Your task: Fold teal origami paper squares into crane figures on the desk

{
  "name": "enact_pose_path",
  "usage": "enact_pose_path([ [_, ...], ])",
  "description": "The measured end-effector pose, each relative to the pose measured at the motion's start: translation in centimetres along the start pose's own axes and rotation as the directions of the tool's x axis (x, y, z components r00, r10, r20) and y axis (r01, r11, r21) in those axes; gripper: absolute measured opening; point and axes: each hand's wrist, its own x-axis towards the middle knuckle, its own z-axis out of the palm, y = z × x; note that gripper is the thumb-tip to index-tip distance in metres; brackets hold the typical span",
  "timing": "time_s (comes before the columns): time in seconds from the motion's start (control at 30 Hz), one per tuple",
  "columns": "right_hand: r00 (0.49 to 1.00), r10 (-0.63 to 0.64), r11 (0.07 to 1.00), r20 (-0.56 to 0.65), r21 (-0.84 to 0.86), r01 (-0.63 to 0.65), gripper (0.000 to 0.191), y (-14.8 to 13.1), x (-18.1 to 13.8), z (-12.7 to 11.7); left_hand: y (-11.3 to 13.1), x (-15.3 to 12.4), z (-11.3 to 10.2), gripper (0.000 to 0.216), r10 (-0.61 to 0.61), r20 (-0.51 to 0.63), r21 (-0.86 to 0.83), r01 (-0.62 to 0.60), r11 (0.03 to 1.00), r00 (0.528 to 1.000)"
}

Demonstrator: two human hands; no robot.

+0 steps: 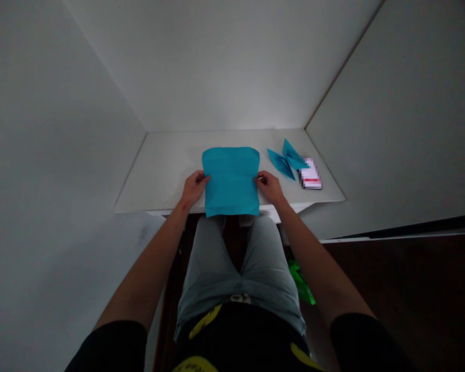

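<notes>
A square sheet of teal paper (231, 179) lies on the white table (163, 170), its near edge hanging just over the table's front. My left hand (194, 187) pinches the sheet's left edge with curled fingers. My right hand (269, 186) pinches the right edge the same way. Both forearms reach in from below over my lap.
A folded teal paper butterfly shape (285, 159) rests to the right of the sheet, next to a small blurred pink and white object (310, 174). White walls close the table in on the left, back and right. Something green (302, 283) lies on the dark floor by my right leg.
</notes>
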Motion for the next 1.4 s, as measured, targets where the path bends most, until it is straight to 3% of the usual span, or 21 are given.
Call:
enact_pose_path([
  [0.2,1.000,0.003,1.000,-0.025,0.031,-0.003,0.022,0.6,0.0,0.2,-0.2,0.0,-0.1,0.013,0.008,-0.038,0.066,-0.006,0.998,0.999],
  [0.3,0.997,-0.016,0.999,-0.075,0.026,0.018,0.021,0.8,0.0,0.3,0.0,-0.1,-0.1,0.012,0.073,-0.027,0.149,-0.069,0.986,0.997],
  [0.47,0.995,-0.062,0.998,-0.083,-0.016,0.061,0.025,0.6,0.0,0.3,0.4,0.2,-0.4,0.034,0.119,0.037,0.277,-0.125,0.953,0.992],
  [0.6,0.986,-0.092,0.993,-0.142,-0.092,0.080,0.028,0.2,-0.1,0.0,1.8,-0.3,-0.1,0.046,0.112,-0.037,0.363,-0.091,0.927,0.993],
  [0.67,0.978,-0.098,0.991,-0.183,-0.107,0.079,0.029,0.1,-0.1,-0.1,3.2,-1.3,1.0,0.042,0.122,-0.023,0.466,-0.098,0.880,0.992],
  [0.73,0.977,-0.090,0.993,-0.195,-0.095,0.072,0.031,0.1,-0.2,-0.3,4.7,-2.4,3.0,0.040,0.154,0.138,0.570,-0.206,0.796,0.978],
  [0.8,0.979,-0.091,0.993,-0.182,-0.090,0.075,0.036,0.0,-0.2,-0.5,6.0,-3.2,5.3,0.052,0.162,0.284,0.622,-0.310,0.719,0.945],
  [0.9,0.976,-0.133,0.983,-0.174,-0.146,0.107,0.048,-1.1,-0.4,0.1,6.6,-3.6,8.1,0.072,0.069,0.342,0.703,-0.304,0.643,0.937],
  [1.0,0.974,-0.205,0.961,-0.097,-0.207,0.182,0.061,-3.4,-0.5,2.9,5.7,-3.5,9.2,0.080,0.011,0.365,0.732,-0.295,0.614,0.931],
  [1.07,0.965,-0.251,0.944,0.077,-0.199,0.262,0.069,-5.1,-0.4,5.7,4.9,-3.3,9.4,0.079,0.023,0.400,0.718,-0.329,0.614,0.916],
  [1.2,0.941,-0.171,0.943,0.292,-0.230,0.242,0.081,-6.1,-0.3,9.6,3.7,-3.2,9.1,0.080,0.042,0.442,0.687,-0.368,0.626,0.896],
  [1.3,0.937,-0.120,0.927,0.328,-0.301,0.224,0.082,-4.7,-0.5,9.0,3.0,-3.2,8.2,0.080,0.086,0.417,0.663,-0.368,0.652,0.905],
  [1.4,0.936,-0.119,0.890,0.332,-0.382,0.248,0.083,-3.0,-0.9,6.5,2.0,-3.0,6.4,0.084,0.106,0.347,0.651,-0.321,0.688,0.932],
])
